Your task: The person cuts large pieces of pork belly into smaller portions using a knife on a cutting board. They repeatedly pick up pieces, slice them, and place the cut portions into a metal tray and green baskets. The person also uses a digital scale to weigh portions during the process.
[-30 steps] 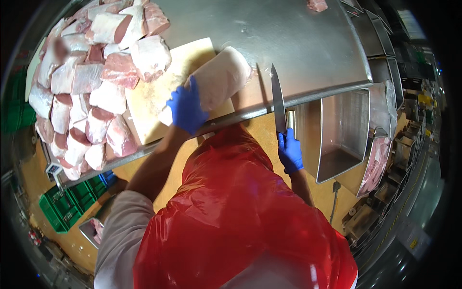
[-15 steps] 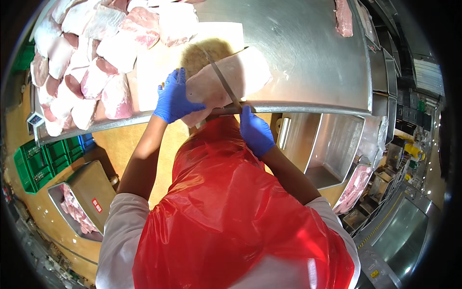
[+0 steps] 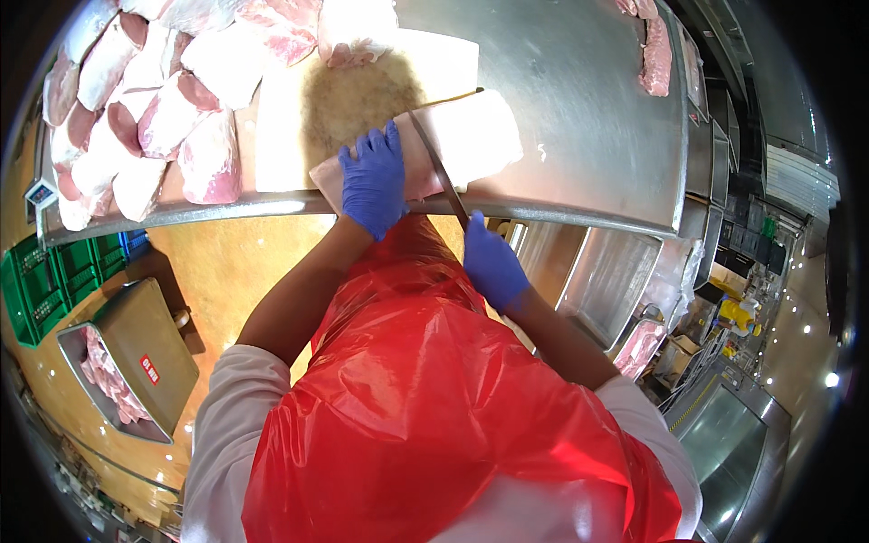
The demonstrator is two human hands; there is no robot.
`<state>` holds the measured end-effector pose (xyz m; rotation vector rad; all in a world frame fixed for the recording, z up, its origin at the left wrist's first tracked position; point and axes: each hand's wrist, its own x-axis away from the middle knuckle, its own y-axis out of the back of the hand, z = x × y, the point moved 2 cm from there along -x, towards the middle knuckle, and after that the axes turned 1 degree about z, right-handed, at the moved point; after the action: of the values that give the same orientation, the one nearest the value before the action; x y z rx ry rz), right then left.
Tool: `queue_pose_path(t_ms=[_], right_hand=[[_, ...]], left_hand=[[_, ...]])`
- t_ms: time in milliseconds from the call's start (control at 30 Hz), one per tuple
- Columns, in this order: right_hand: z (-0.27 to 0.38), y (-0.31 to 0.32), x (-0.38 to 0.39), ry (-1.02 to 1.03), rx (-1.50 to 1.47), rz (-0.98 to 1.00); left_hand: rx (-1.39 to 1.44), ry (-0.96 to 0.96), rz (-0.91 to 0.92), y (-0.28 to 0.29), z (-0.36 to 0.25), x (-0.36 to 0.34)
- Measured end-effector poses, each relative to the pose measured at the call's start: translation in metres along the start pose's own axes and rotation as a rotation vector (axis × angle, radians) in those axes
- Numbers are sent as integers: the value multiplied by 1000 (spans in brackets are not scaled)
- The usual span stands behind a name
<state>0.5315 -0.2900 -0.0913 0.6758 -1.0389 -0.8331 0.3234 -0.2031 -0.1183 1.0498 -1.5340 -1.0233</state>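
While the right hand (image 3: 493, 262) is closed around the handle of a knife (image 3: 441, 172), the left hand (image 3: 374, 185) lies over the near-left part of a pale meat slab (image 3: 466, 136); whether its fingers clasp the slab or only press on it, I cannot tell. Just ahead of the right fist, the blade crosses the slab, which sits tilted between the hands, partly on a cutting board (image 3: 281, 136) and partly on the metal table (image 3: 579, 109).

Well to the lower left of the left hand, a deep bin (image 3: 172, 353) holds pink pieces of meat. Above that bin stand green crates (image 3: 77, 271) with a blue crate (image 3: 135, 242) beside them; their contents are hard to make out. Right of the knife hand is a metal tub (image 3: 625, 290) showing its inner wall, and beyond it a smaller container (image 3: 643, 348) filled with pink meat.
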Motion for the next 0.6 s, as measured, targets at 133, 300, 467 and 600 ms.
queue_pose_path(t_ms=[133,300,467,600], right_hand=[[-1,-35,-86,292,187,-200],[2,-35,-59,57,18,-69],[-45,-28,34,-186,60,226],[-90,-30,78,11,87,55]], left_hand=[[-62,37,-164,-19,-5,-1],[-50,27,-65,-3,9,-6],[180,139,-1,25,83,-40],[1133,143,-23,-2,195,-34]])
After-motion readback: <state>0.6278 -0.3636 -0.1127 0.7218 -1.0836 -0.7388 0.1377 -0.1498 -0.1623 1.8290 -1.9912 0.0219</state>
